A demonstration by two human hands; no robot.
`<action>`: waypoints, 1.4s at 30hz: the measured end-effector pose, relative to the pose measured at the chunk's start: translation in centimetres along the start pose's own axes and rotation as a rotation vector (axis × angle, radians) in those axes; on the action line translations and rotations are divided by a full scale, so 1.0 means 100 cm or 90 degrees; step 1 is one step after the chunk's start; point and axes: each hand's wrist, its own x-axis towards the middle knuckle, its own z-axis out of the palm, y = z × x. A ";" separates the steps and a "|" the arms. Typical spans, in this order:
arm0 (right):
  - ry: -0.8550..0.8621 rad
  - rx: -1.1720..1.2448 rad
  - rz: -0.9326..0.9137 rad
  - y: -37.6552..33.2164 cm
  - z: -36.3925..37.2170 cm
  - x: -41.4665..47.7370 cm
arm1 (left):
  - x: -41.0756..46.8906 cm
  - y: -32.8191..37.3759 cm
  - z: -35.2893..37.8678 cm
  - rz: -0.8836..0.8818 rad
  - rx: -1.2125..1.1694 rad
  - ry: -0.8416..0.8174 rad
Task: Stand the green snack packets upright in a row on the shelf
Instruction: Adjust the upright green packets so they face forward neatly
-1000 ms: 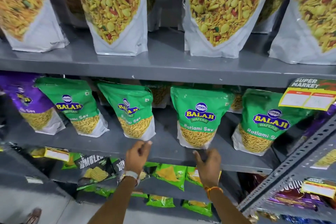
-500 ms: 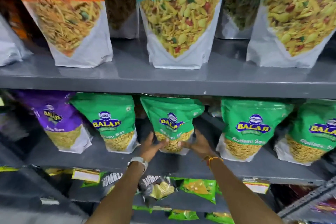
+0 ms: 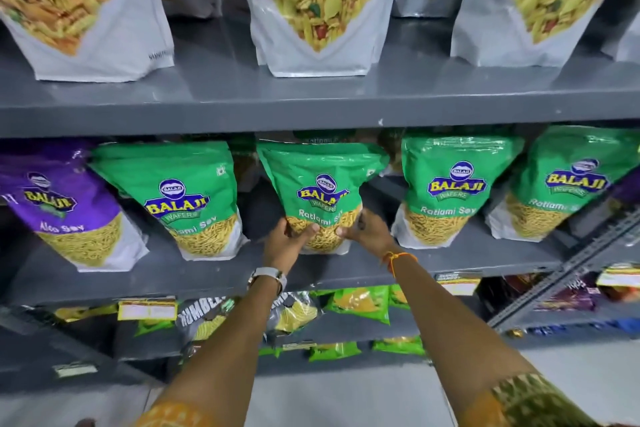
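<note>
Several green Balaji Ratlami Sev packets stand in a row on the grey middle shelf (image 3: 450,263). My left hand (image 3: 285,244) and my right hand (image 3: 367,232) grip the bottom corners of the middle green packet (image 3: 322,194), one on each side, thumbs across its front. That packet stands upright, leaning back slightly. Another green packet (image 3: 183,198) stands to its left and two more, one green packet (image 3: 450,191) and a far right green packet (image 3: 568,187), stand to its right. More packets show dimly behind the row.
A purple Aloo Sev packet (image 3: 59,208) stands at the row's left end. Large white mix pouches (image 3: 311,10) fill the upper shelf. Smaller snack packets (image 3: 360,302) and price tags (image 3: 147,308) sit on the lower shelves. A slotted metal rack (image 3: 568,267) angles in at the right.
Both hands rose from the shelf edge and closed on the middle green packet's base. The view shifted left and moved in closer to the shelf.
</note>
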 end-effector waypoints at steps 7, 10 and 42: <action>-0.022 -0.012 -0.001 0.007 -0.003 0.004 | -0.006 -0.006 0.009 -0.007 0.008 0.063; -0.012 -0.036 -0.001 0.012 -0.001 0.007 | -0.002 -0.007 0.009 -0.011 -0.008 0.057; -0.072 -0.002 -0.056 -0.086 0.187 0.003 | 0.002 -0.047 -0.195 -0.038 0.030 0.111</action>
